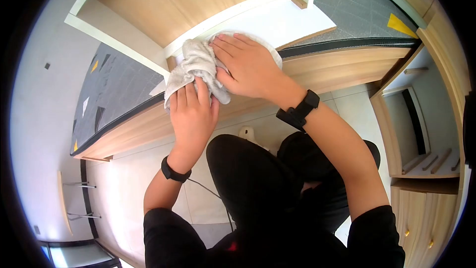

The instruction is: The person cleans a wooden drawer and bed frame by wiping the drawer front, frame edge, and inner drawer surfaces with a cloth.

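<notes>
A crumpled pale grey cloth [197,64] lies bunched at the front edge of a white panel [267,22], beside a white upright. My left hand [191,111] presses on the cloth's lower left part, its fingers together and bent over the fabric. Just to the right, my right hand [248,64] lies flat on the cloth, with its fingers stretched toward the upper left and its thumb near the folds. Part of the cloth shows beyond the right hand, by the panel's front edge. Both wrists wear black bands.
A grey patterned mattress [111,87] extends to both sides of the panel on a wooden frame [342,67]. At the right stand wooden shelves [391,134] and a cabinet [421,218]. My bent knees are below the frame, and a thin cable [203,187] hangs by them.
</notes>
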Tool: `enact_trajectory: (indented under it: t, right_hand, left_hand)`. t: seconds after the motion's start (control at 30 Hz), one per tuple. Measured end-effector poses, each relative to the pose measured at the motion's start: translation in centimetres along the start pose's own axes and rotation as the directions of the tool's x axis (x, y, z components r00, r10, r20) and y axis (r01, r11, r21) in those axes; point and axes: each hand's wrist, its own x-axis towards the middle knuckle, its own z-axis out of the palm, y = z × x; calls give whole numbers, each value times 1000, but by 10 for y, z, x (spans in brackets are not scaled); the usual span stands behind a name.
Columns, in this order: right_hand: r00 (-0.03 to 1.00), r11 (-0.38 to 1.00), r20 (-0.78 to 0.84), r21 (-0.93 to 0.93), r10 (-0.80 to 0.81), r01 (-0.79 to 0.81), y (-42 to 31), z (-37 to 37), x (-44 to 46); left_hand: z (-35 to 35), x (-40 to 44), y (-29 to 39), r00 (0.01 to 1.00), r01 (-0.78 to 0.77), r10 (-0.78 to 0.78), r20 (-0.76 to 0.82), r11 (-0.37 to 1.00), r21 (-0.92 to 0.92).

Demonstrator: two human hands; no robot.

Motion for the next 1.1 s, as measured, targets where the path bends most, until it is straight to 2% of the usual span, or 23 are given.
enact_trajectory:
  t: [0.17,0.4,0.5,0.57,0.6,0.63,0.67,0.7,0.73,0.77,0.8,0.83,0.9,1.03,1.1]
  right_hand:
    - [1000,1000,-27,18,11,-11,2,1,0]
    - [995,999,-99,46,31,-26,16,-11,-11]
    - [986,999,-162,-7,-33,32,35,-20,-14]
    - [984,999,-178,-53,-10,1,51,-30,-19]
    - [991,993,-113,-84,74,-84,67,-40,-22]
    - [992,994,-109,-76,70,-78,80,-46,-27]
    - [985,981,-109,-126,134,-147,89,-49,-30]
    - [971,955,-119,-193,206,-226,97,-53,-32]
    - [973,958,-115,-185,201,-220,101,-54,-33]
    - [964,930,-124,-258,237,-262,103,-51,-32]
    - [949,886,-144,-343,280,-313,105,-52,-33]
    - [951,889,-140,-338,277,-309,105,-51,-34]
    - [950,872,-172,-380,261,-308,103,-49,-33]
    - [963,877,-161,-400,218,-266,99,-53,-34]
    - [963,889,-156,-375,218,-262,94,-57,-32]
  left_hand:
    - [-10,9,17,995,73,-74,73,997,18]
    - [-17,24,22,986,23,-27,163,999,26]
    - [-19,36,27,970,56,-51,238,998,-15]
    - [-20,41,30,947,85,-65,315,995,-49]
    - [-17,40,34,945,95,-78,319,995,-38]
    - [-10,39,42,977,46,-48,206,999,14]
    - [-4,34,48,995,9,-16,98,997,78]
    - [4,34,54,995,9,-16,98,997,78]
    - [10,31,60,998,-37,29,56,988,151]
    - [13,24,60,997,-73,70,21,971,229]
    - [15,22,59,998,-67,65,20,972,225]
    - [17,19,59,998,-63,59,23,972,228]
    - [22,20,58,995,-95,102,-4,937,337]
    - [17,17,55,996,-84,87,2,957,276]
    - [16,18,45,988,-147,151,7,949,278]
